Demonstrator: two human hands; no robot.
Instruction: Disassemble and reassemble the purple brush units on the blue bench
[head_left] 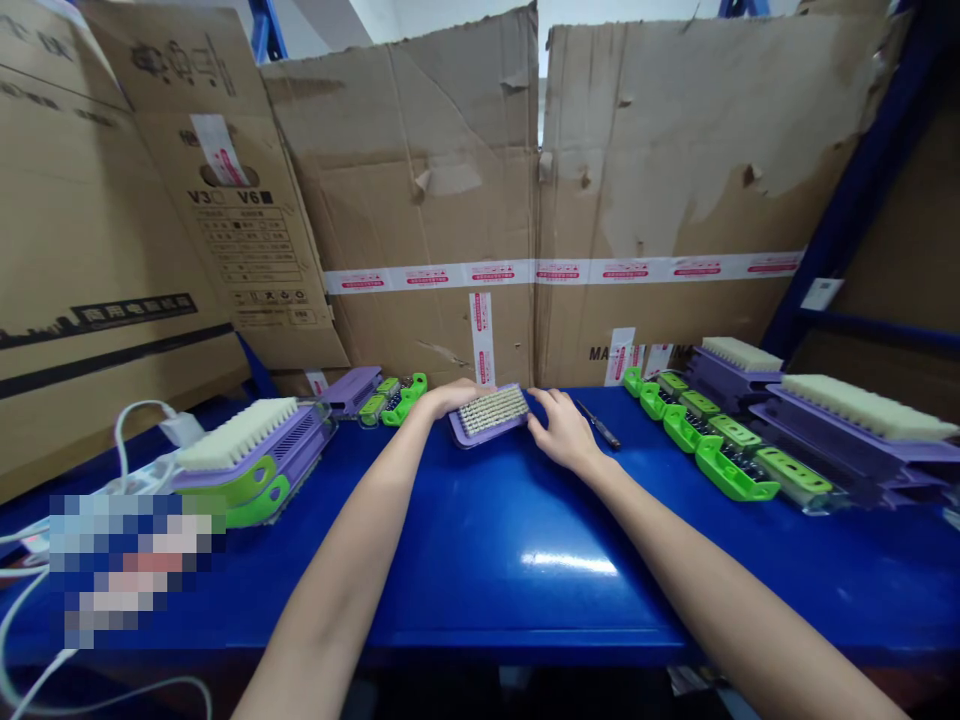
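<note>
A purple plastic brush point(493, 410) with rows of short cream bristles facing up is tilted above the blue tabletop. My left hand point(454, 398) grips its far left side, the fingers partly hidden behind it. Beside the brush's right edge is my right hand point(562, 428), its fingers bent and apart; whether the fingertips touch the edge I cannot tell. A screwdriver point(600, 425) with a dark handle lies just beyond my right hand.
At right, purple brushes point(862, 410) stand behind several green parts point(712, 460). More green parts point(394, 400) sit back left. Stacked purple-green brushes point(255, 450) are at left, near a power strip point(127, 480) with white cables. Cardboard point(420, 220) walls the blue table point(465, 560).
</note>
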